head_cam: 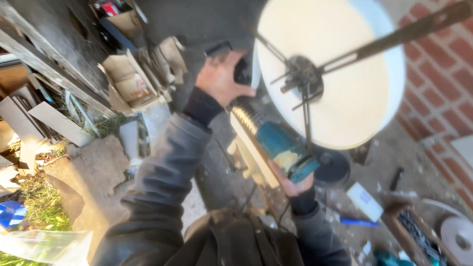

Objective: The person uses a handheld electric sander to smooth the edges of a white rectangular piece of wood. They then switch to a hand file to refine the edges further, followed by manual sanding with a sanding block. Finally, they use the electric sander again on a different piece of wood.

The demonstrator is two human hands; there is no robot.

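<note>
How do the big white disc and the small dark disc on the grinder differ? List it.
The white disc is far larger and pale cream; the dark disc is small and near black. The white disc carries a metal bracket at its centre; the dark disc sits on the teal grinder. Both are round.

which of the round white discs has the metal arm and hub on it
The large white disc at the top, beside the angle grinder in the hands, carries the dark metal arm and hub. The small white disc at the lower right edge is bare, with only a centre hole.
</note>
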